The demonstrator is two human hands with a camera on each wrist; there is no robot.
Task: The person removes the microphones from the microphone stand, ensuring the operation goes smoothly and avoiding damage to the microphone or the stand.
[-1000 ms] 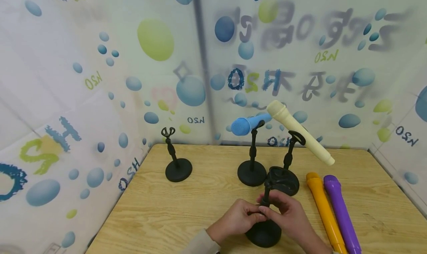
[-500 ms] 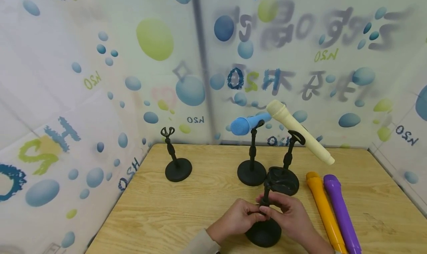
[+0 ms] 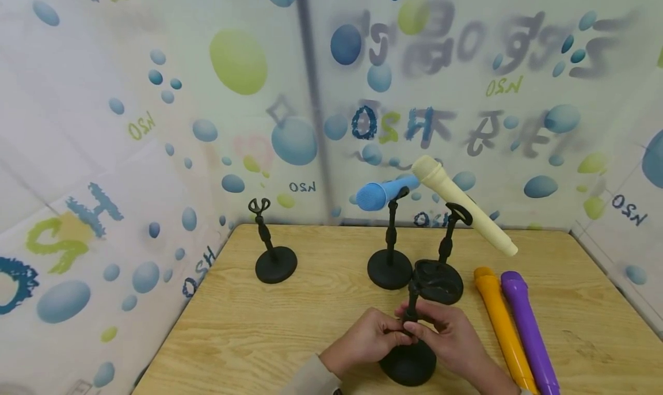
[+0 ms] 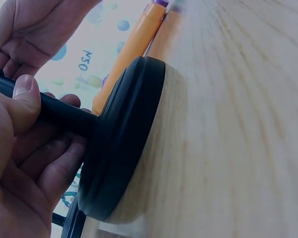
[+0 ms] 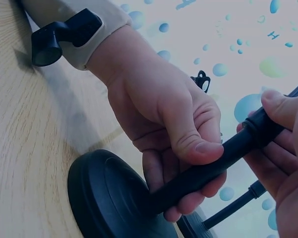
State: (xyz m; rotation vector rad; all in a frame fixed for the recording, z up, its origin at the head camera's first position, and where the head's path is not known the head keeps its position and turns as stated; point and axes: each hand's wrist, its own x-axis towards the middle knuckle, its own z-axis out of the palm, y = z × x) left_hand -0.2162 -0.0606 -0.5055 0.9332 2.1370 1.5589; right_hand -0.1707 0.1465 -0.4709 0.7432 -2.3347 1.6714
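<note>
The nearest black stand [image 3: 408, 365] rests on the desk [image 3: 248, 343]; your left hand [image 3: 366, 338] pinches its pole [image 5: 188, 182], your right hand [image 3: 456, 340] its collar [image 5: 258, 130]. Probably it is stiff, base-heavy: grip the pole firmly.

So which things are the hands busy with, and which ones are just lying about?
In the job:
nearest black stand, held by the left hand and right hand

Probably just about, untouched:
blue microphone, on the middle stand
cream microphone, on the right stand
orange microphone and purple microphone, on the table
left stand, no microphone
</note>
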